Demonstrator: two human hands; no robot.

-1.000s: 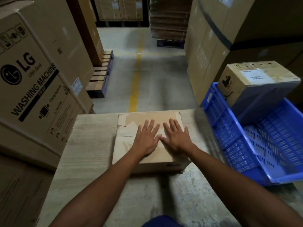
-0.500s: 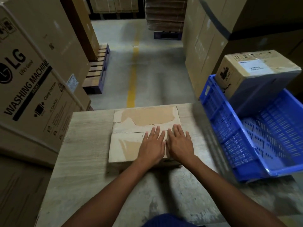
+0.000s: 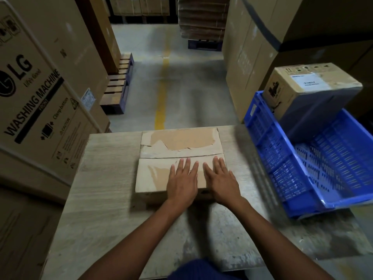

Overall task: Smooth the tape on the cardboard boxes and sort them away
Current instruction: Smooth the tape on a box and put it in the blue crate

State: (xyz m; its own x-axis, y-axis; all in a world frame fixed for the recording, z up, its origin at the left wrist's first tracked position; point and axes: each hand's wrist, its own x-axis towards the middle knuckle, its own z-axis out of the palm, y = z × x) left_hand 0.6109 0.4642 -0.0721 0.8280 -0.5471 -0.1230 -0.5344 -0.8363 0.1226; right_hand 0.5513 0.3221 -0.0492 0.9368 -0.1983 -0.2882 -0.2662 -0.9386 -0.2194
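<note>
Cardboard box: one, flat, laid on the wooden table directly under both hands. Top flaps are closed. A torn brown patch is noted on the far flap, beyond the fingertips. The seam between the flaps is found just past the fingertips, running crosswise. A glossy sheen is seen on the near flap, left of the left hand; whether it is tape cannot be told.

Left hand: laid palm down on the near flap, fingers straight and slightly spread, nothing gripped. The heel is carried over the box's near edge.

Right hand: laid palm down just beside the left hand, with a narrow gap seen between them. Fingers are straight and lightly fanned, close to the box's right edge; nothing is gripped.

Blue crate: plastic, slatted, tilted, placed to the outer side of the right hand, apart from it.

Second carton: smaller, white-labelled, tilted, lodged in the crate's far end, beyond and right of the right hand.

Washing-machine carton: large, printed, stood well to the left of the left hand, beside the table.

Pallet and yellow floor line: located on the floor well beyond both hands.
</note>
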